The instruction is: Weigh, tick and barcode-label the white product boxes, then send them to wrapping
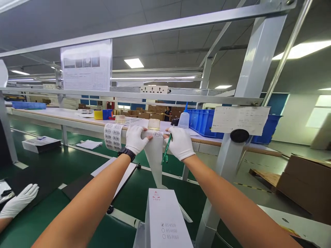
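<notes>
Label strip (pixel 154 151), a thin white liner with a barcode sticker at its top, hangs between our hands above the white box (pixel 165 220). We judge it light, limp and easily creased, best held by its upper corners. Our left hand (pixel 134 138) pinches the left corner; our right hand (pixel 180 143) pinches the right one and also grips a green pen (pixel 167 148). Beyond the fingertips, two clear cups (pixel 154 124) stand on the tabletop (pixel 64 113), contents unclear; right of them a squeeze bottle (pixel 184 119) and a blue bin (pixel 204 120).
</notes>
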{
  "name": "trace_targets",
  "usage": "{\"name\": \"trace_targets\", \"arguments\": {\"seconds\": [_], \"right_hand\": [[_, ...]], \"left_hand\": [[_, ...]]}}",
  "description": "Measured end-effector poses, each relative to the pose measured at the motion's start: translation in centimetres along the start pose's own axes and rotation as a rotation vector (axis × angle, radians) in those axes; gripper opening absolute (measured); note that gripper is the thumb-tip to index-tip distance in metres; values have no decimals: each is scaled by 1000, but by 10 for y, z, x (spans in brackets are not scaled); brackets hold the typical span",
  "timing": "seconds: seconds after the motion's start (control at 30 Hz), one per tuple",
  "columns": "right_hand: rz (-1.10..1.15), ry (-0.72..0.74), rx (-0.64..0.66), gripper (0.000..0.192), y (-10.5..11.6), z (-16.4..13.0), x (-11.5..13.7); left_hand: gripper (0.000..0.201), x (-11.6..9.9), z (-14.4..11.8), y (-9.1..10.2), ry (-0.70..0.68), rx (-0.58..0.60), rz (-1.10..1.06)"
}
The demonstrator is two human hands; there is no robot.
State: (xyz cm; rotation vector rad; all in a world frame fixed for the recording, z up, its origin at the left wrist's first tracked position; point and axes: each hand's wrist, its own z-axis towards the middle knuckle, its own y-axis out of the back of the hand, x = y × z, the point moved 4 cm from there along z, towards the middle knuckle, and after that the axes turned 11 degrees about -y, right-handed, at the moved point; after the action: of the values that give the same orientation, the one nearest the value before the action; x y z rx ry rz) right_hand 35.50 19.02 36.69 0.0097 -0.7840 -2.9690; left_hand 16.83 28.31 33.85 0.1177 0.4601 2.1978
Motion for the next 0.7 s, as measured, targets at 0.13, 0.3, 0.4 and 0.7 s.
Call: {"name": "trace_targets", "arguments": {"seconds": [0.13, 0.3, 0.4, 0.7], "right_hand": [[-122, 61, 14, 14, -11, -2, 7], [-142, 196, -138, 16, -10, -3, 12], [-83, 330, -195, 23, -2, -9, 19], [738, -449, -18, 32, 11, -140, -5]], "left_hand": [[32, 6, -3, -1, 13, -8, -7], [37, 1, -1, 2, 0, 31, 21], [53, -4, -3, 6, -9, 87, 61], [82, -20, -12, 20, -101, 250, 88]]}}
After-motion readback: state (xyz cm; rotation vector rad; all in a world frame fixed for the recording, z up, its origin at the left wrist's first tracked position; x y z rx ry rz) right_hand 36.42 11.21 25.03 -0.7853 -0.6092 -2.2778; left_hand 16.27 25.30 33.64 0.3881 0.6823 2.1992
